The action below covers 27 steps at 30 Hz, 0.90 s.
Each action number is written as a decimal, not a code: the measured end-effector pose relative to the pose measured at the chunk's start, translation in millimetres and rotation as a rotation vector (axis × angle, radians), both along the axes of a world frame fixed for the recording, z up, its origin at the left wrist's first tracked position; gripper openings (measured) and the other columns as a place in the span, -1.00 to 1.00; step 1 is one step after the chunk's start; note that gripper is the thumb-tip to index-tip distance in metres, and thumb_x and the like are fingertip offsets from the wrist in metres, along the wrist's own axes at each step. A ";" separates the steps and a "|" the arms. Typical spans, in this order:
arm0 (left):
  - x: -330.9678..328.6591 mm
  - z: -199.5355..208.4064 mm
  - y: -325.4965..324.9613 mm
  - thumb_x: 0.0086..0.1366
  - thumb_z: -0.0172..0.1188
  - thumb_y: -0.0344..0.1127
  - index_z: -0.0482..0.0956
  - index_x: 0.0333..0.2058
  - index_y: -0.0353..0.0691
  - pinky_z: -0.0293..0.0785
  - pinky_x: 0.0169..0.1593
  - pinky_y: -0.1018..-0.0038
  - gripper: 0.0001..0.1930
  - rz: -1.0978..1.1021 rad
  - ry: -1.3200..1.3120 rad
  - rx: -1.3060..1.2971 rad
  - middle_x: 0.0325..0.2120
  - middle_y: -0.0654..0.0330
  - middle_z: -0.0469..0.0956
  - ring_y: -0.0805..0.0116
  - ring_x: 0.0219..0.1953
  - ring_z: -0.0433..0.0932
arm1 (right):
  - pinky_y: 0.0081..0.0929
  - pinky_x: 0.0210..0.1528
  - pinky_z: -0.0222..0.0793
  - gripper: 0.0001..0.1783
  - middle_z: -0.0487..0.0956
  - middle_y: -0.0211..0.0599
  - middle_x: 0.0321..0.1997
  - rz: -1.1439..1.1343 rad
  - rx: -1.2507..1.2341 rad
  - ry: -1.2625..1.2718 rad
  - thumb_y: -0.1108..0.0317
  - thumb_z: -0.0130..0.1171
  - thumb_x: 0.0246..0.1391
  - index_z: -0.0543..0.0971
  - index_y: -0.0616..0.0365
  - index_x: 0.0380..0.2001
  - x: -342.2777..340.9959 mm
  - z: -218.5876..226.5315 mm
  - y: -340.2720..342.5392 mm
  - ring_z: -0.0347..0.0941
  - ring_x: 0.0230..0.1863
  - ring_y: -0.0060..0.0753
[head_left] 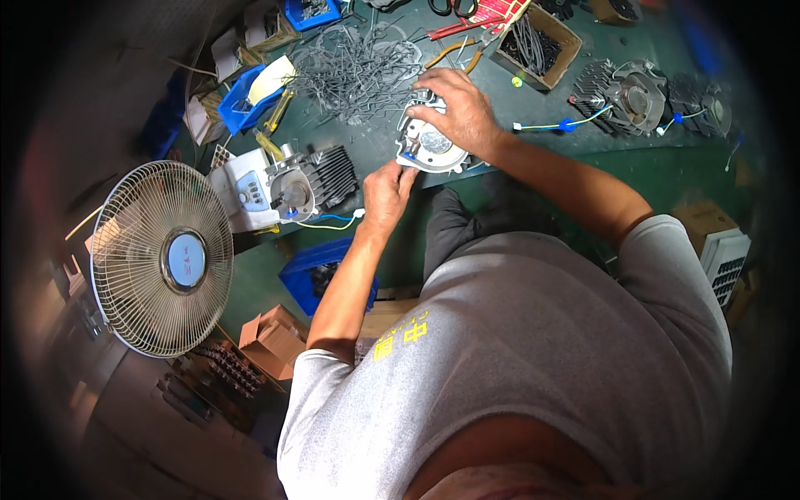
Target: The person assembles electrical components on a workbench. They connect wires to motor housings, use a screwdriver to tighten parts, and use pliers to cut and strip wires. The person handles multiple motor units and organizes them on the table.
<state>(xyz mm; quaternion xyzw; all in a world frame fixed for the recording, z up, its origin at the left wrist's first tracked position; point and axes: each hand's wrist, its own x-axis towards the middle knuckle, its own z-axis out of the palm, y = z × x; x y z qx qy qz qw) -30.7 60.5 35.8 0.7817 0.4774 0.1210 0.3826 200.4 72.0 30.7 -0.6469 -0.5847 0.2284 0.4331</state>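
A pale metal housing (435, 148) with a round, shiny centre is between my hands at the near edge of the bench. My left hand (386, 197) grips its lower left rim, with some fingers hidden beneath. The right hand (463, 108) arches over its upper edge, thumb and fingers closed around a small part there that I cannot make out. To the left lies a similar housing (293, 193) with dark fins (333, 175) and a cable ending in a white connector. A pile of thin grey tubes or pins (358, 71) spreads just beyond my hands.
A desk fan (185, 260) stands at the left. Two finned housings (635, 102) with cables sit at the right. Orange-handled pliers (475, 60) lie beside a cardboard box (546, 71) of dark parts. Blue bins (246, 100) line the left; another (304, 275) sits below the bench.
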 end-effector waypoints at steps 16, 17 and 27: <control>-12.8 -1.1 0.5 0.55 0.07 -0.21 0.50 -0.18 -0.27 0.17 -0.51 0.62 -0.78 0.560 -0.784 -1.498 -0.55 0.37 0.35 0.56 -0.53 0.27 | -0.20 0.16 0.45 -0.54 0.62 -0.20 0.05 0.010 -0.005 0.011 0.12 0.48 0.02 0.67 0.14 -0.07 -0.7 1.0 -1.9 0.51 0.15 -0.08; -13.4 -2.8 1.5 0.55 0.07 -0.21 0.50 -0.18 -0.26 0.16 -0.51 0.62 -0.78 0.566 -0.823 -1.538 -0.56 0.37 0.34 0.56 -0.53 0.25 | -0.20 0.16 0.45 -0.54 0.62 -0.20 0.05 0.014 0.005 0.019 0.12 0.48 0.03 0.67 0.14 -0.07 0.1 1.0 -1.4 0.51 0.15 -0.08; 0.1 6.8 -12.5 0.41 0.22 -0.49 0.56 -0.12 -0.42 0.65 -0.26 0.55 -0.86 0.528 -0.465 -0.683 -0.39 0.24 0.61 0.56 -0.38 0.57 | -0.21 0.17 0.46 -0.53 0.61 -0.25 0.07 -0.008 -0.040 -0.004 0.07 0.46 0.03 0.67 0.10 -0.06 -1.3 3.2 -2.7 0.51 0.16 -0.12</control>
